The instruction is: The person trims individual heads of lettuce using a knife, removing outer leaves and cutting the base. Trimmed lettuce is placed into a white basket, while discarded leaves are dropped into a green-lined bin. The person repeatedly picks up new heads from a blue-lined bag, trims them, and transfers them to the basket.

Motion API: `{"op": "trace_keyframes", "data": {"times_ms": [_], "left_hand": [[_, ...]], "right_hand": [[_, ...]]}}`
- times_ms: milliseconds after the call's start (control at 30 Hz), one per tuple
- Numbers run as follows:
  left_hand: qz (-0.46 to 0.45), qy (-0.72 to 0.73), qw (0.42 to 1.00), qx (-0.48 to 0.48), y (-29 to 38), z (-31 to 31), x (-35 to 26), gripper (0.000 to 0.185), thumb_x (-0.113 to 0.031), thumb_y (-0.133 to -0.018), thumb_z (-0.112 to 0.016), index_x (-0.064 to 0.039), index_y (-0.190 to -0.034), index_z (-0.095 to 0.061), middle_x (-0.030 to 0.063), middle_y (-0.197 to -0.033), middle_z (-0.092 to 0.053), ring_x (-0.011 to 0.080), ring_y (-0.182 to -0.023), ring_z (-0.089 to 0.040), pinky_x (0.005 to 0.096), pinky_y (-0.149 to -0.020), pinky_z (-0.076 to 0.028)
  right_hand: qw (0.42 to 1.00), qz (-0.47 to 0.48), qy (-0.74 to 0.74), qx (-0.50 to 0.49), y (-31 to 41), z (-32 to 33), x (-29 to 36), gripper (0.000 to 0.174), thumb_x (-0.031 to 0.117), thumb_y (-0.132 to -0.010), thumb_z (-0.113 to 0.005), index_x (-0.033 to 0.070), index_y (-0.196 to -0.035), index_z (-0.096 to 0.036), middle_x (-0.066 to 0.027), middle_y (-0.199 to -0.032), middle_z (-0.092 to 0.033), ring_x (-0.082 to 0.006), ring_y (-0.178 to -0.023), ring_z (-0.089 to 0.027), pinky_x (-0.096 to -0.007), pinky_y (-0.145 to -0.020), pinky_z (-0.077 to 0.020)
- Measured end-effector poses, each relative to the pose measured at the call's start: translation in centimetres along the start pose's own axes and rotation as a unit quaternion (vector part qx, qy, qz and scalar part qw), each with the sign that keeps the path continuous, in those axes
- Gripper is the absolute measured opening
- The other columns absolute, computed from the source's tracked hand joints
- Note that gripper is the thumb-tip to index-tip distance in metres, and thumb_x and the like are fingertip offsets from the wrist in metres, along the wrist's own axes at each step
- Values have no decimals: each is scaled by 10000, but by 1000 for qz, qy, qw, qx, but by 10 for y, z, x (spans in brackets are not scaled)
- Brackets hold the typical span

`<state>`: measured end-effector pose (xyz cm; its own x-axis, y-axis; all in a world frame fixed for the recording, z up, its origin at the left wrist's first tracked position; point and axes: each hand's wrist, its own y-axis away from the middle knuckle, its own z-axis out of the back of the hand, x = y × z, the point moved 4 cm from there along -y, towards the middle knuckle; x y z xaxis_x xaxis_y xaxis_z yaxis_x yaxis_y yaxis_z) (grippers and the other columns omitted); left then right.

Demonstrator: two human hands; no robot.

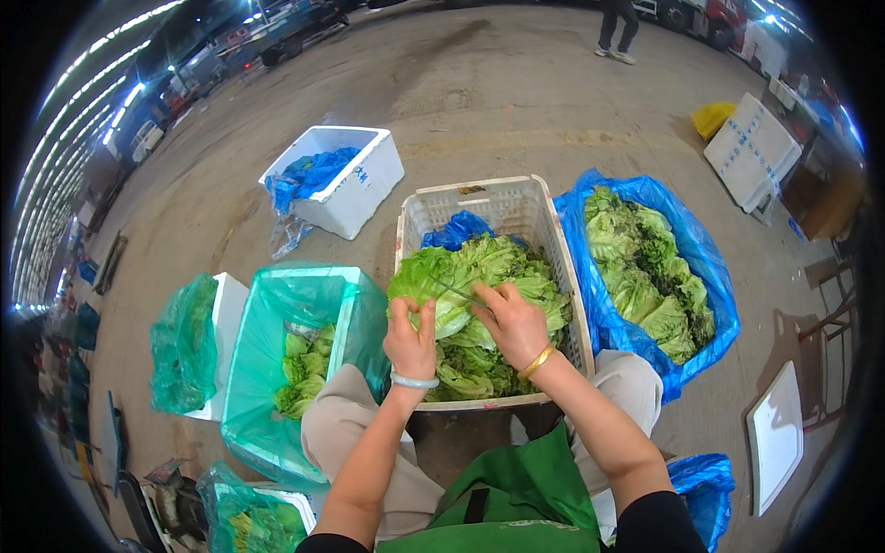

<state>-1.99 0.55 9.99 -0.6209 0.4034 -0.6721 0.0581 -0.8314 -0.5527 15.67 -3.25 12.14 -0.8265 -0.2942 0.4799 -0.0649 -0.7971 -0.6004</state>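
Observation:
A loose head of leafy lettuce (426,280) is gripped at its near edge by my left hand (409,339), thumb and fingers pinched on the leaves. In my right hand (510,325) is a thin-bladed knife (453,289), its blade lying across the lettuce and pointing up and left. Both hands are over a white plastic crate (561,259) between my knees. More lettuce (477,377) with some darkened leaves fills the crate, and a blue plastic bag (458,231) lies at its far end.
On the right, a blue-lined container (719,304) holds wilted lettuce. To the left stands a green-lined foam box (242,366) with small lettuce heads (308,366). Farther off are a white foam box (366,183), a foam lid (776,439) and a walking person (617,27).

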Motion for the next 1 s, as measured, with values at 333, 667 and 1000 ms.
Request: {"op": "trace_keyframes", "data": {"times_ms": [333,667,1000], "left_hand": [[21,63,998,2,-3,0,4,235,-225,-923,-663,-58,-915,-498,117,-793,-544,322,-684,-543,387,-633,-453],[-98,-4,994,-44,6,18,-1,207,-165,-901,-675,-40,-934,-515,150,-831,-573,381,-724,-564,412,-635,-448],[-57,19,990,-128,-1,19,22,191,-147,-887,-678,-52,-973,-537,128,-831,-618,330,-682,-598,420,-621,-456]], "right_hand": [[981,-118,152,-20,0,-24,-97,152,202,-859,-676,95,-950,-618,-108,-832,-642,-330,-633,-629,-430,-530,-484],[980,-71,141,119,15,-26,-30,377,85,-853,-564,26,-1224,-536,-143,-695,-655,-333,-616,-653,-445,-530,-504],[973,-160,-104,128,17,-31,-90,291,224,-873,-658,-37,-997,-634,-203,-747,-678,-300,-598,-652,-428,-559,-504]]}}
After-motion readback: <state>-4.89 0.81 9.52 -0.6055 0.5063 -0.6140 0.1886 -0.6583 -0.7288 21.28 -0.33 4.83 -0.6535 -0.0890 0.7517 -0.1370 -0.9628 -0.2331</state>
